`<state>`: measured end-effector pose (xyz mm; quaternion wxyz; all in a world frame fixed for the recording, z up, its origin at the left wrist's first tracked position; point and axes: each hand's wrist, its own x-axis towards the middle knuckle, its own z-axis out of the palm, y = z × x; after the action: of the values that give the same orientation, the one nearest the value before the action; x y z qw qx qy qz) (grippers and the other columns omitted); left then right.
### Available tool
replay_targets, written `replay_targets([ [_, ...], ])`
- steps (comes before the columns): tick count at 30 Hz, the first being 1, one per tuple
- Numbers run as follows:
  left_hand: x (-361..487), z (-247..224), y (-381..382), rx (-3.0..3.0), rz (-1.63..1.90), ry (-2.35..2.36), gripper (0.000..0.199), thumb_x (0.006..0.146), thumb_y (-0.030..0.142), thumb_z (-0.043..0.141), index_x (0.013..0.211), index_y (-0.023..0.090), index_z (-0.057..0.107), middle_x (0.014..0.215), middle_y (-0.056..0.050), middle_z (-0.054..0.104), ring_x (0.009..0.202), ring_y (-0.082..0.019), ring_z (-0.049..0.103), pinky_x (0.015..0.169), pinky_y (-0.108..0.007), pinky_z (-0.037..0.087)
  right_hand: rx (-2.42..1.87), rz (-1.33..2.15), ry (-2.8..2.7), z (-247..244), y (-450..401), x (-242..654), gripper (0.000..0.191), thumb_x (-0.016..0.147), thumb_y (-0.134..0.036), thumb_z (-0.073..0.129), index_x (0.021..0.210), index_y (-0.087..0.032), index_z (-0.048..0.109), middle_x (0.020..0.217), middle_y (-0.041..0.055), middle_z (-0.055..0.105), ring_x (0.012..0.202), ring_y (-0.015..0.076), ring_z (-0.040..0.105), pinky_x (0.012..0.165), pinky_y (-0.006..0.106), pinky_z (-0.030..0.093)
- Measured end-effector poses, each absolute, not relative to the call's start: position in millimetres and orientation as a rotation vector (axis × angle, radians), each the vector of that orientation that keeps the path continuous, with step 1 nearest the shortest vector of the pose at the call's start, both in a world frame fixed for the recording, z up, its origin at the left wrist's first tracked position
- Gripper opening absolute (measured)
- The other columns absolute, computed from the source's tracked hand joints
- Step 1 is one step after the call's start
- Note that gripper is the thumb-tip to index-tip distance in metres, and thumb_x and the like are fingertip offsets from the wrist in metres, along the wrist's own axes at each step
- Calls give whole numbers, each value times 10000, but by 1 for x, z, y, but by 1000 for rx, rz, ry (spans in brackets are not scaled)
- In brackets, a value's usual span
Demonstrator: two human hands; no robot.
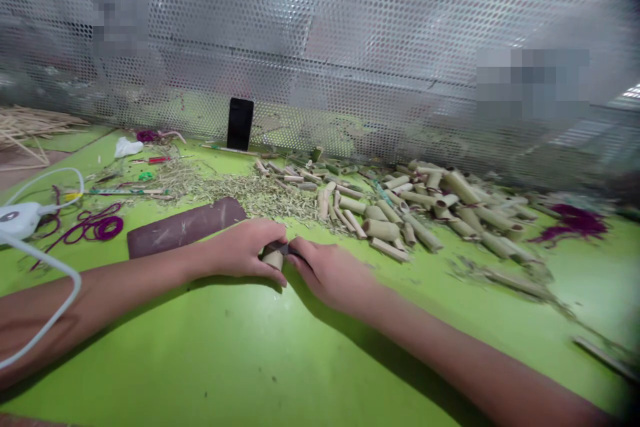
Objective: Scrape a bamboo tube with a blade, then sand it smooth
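Observation:
My left hand (250,248) pinches a short pale bamboo piece (273,257) between thumb and fingers, low over the green table (225,353). My right hand (325,272) is closed around a small dark tool (286,249), perhaps a blade, whose end meets the top of the bamboo piece. Most of the tool is hidden by my fingers. Just behind my left hand lies a brown flat strip (185,225) with pale scratches.
Cut bamboo tubes (383,229) and shavings (260,195) are heaped behind my hands. A phone (241,124) leans on the perforated metal screen (310,33). Purple cord (106,223), a red-handled tool (159,160) and a white device with a cable (23,219) lie left. Purple threads (575,221) lie right.

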<state>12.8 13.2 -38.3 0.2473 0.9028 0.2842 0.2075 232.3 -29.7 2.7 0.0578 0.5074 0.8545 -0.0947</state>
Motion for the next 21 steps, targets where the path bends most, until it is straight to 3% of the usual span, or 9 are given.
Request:
replay_targets([
  [6,12,-39,13,2473,570,743,562,827,683,834,1068,202,672,1006,-62,684,962,-273,639,849,-346,468,1442,-355,2668,1,-32,241,253,1117,-274,430,1158,-175,659,964,84,792,739,202,687,611,293,347],
  [13,13,-33,9,2338,576,841,932,709,564,969,1458,213,540,1398,-140,679,1250,-365,652,1067,-453,500,1610,-82,2641,2,-24,241,277,1132,-264,388,1131,-164,646,833,90,753,690,219,673,571,305,309],
  [21,17,-30,8,2288,554,870,961,686,550,980,1461,198,534,1411,-152,683,1279,-387,662,1110,-486,504,1539,-12,2686,-2,-25,234,274,1123,-270,412,1129,-165,664,880,96,777,700,224,697,580,313,344],
])
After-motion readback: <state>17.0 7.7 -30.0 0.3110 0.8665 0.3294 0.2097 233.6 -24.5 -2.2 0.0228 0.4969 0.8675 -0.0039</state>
